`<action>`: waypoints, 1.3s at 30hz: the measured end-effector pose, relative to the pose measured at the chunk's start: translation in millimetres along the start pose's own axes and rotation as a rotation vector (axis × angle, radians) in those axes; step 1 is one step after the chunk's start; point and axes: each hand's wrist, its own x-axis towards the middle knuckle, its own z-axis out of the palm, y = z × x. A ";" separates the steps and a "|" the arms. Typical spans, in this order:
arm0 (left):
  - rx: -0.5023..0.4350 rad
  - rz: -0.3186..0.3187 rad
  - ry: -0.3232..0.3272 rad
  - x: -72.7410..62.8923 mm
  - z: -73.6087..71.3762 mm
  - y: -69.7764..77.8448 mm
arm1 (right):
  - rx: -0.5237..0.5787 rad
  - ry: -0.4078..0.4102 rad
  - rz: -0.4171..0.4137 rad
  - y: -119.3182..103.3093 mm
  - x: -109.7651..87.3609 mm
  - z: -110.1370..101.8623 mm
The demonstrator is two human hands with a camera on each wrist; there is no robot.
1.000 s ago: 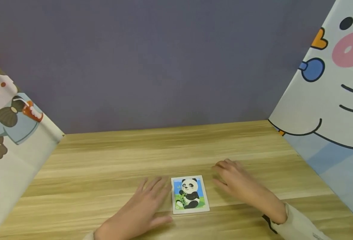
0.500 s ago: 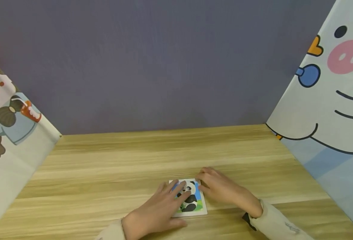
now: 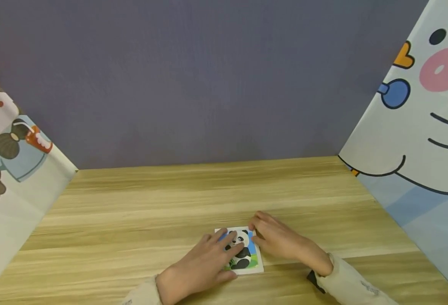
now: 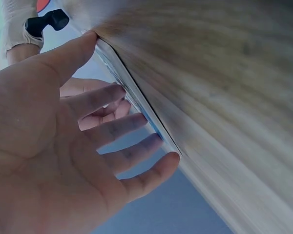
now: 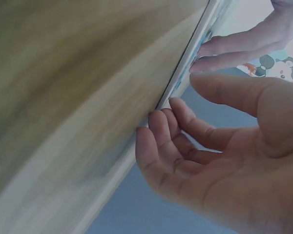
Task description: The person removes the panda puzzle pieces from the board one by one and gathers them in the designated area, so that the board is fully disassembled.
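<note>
Lying flat on the wooden table (image 3: 132, 212), the panda card (image 3: 251, 259) sits between the two hands on my head feed, partly covered from one side and met at a corner from the other. The left hand (image 3: 201, 264) reaches over the card's left half, its fingers spread with gaps between them and some of the tips resting on the panda print; the thumb lies along the near edge. From the left wrist camera I see that palm broad and uncurled, grasping nothing, with the card beneath the fingertips. The right hand (image 3: 281, 239) comes in at the far right corner, its fingers bent and its thumb by the right edge. My right wrist view shows a gap between thumb and forefinger there, with the other fingers curled down beside the card's end; I cannot tell from here whether that corner is pinched or merely touched. Most of the panda's face and body shows between the hands, and a plain grey wall (image 3: 208, 84) stands behind the table.
</note>
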 end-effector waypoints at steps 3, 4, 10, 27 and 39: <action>0.013 0.012 0.007 0.3 0.8 -0.1 | 0.031 -0.020 0.021 0.4 -1.0 -0.5; 0.014 0.014 0.009 0.5 1.1 -0.1 | 0.038 -0.023 0.026 0.1 -1.5 -0.9; 0.018 0.014 0.021 1.7 2.5 -0.5 | 0.108 -0.038 0.018 -4.0 -2.0 -0.2; 0.019 0.039 0.070 -0.5 2.7 -0.9 | 0.038 0.006 -0.039 -5.4 -1.8 1.1; -0.009 0.037 0.048 0.6 2.1 -1.3 | 0.074 0.063 -0.054 0.1 1.1 3.5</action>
